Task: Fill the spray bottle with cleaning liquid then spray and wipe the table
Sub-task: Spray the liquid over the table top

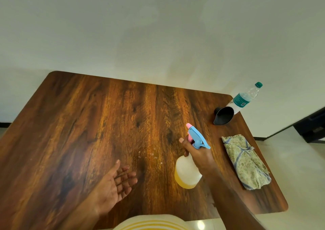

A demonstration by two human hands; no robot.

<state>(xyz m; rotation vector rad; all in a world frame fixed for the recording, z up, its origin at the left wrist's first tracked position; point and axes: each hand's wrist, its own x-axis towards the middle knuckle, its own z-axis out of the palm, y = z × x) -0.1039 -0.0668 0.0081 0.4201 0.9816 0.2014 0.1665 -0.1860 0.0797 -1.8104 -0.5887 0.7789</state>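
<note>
Surface: one wooden table (88, 133), dark brown with a strong streaked grain and rounded corners, filling the centre and lower left of the frame. A few small droplets (154, 156) lie on it just below centre. Behind it, across the upper half, a plain pale wall (158, 27); light tiled floor (290, 159) at the right edge, with a dark piece of furniture (314, 125) at the far right.

Containers, two:
- One spray bottle (189, 173), translucent white body, blue trigger head with a pink nozzle, lower right of centre. Held tilted above the table, nozzle toward the upper left. Yellowish liquid sits in its bottom part; the rest looks empty.
- One clear plastic water bottle (246, 97), green cap and green label, at the table's upper right corner. Contents cannot be told.

Other items, one each: a black funnel (223, 115) lying on its side just beside the water bottle; a folded patterned cloth (246, 162), green and blue, along the table's right edge.

Hands, two: right hand (200, 154) wrapped round the spray bottle's neck, forefinger at the trigger. Left hand (114, 184), lower centre, palm up, fingers spread loosely, holding nothing.
</note>
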